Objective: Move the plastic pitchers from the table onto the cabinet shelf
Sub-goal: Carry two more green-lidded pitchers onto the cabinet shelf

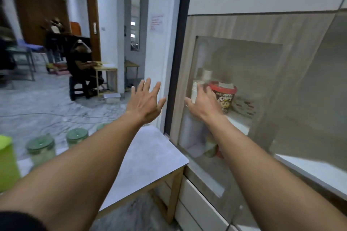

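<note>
The worktop (150,157) looks matt grey with pale wood legs; the cabinet door (234,30) shows wood-grain framing glossy glass; the floor (47,110) is polished marble.

Lime-green pitcher (7,161), green-lidded jars (41,149), grey tabletop (150,155) w/ wood legs, red-lidded tub (224,97), marbled floor (47,103).

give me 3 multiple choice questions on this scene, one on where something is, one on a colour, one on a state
1. Where is the red-lidded tub?
A. on the table
B. behind the glass cabinet door
C. on the floor

2. What colour are the jar lids on the table?
A. green
B. blue
C. orange

3. What state is the left hand in?
A. fist
B. holding a pitcher
C. open and empty

Answers:
1 B, it shows through the cabinet door, beyond the right hand.
2 A, both clear jars have green tops.
3 C, its fingers are spread, touching nothing.
</note>
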Tool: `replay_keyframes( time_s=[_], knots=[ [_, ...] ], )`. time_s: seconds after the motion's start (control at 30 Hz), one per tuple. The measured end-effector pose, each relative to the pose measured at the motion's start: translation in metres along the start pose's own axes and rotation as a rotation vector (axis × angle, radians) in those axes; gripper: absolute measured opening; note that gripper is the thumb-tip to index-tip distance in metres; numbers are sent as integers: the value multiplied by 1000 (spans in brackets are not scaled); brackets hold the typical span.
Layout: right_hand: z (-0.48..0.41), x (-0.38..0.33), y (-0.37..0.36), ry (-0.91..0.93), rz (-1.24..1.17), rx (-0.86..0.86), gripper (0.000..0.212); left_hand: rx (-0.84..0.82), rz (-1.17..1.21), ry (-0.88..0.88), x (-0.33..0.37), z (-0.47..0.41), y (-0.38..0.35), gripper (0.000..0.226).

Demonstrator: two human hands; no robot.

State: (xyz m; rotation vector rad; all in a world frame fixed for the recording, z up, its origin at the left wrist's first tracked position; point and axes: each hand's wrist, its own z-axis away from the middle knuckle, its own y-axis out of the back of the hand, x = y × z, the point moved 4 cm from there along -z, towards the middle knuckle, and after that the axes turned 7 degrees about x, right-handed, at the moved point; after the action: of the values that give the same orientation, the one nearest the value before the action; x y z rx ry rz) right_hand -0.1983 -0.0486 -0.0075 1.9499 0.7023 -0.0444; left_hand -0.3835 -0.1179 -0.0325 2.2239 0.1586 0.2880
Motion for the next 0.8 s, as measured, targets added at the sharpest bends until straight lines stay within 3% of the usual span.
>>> replay_keyframes(
  time_s=[0.47,0.8],
  knots=[
    [-21,-147,-176,144,-220,-184,66,-33,4,314,-197,41,-54,67],
    [-26,-206,-336,269,-354,-450,66,-26,150,627,-298,88,-141,64]
  ],
)
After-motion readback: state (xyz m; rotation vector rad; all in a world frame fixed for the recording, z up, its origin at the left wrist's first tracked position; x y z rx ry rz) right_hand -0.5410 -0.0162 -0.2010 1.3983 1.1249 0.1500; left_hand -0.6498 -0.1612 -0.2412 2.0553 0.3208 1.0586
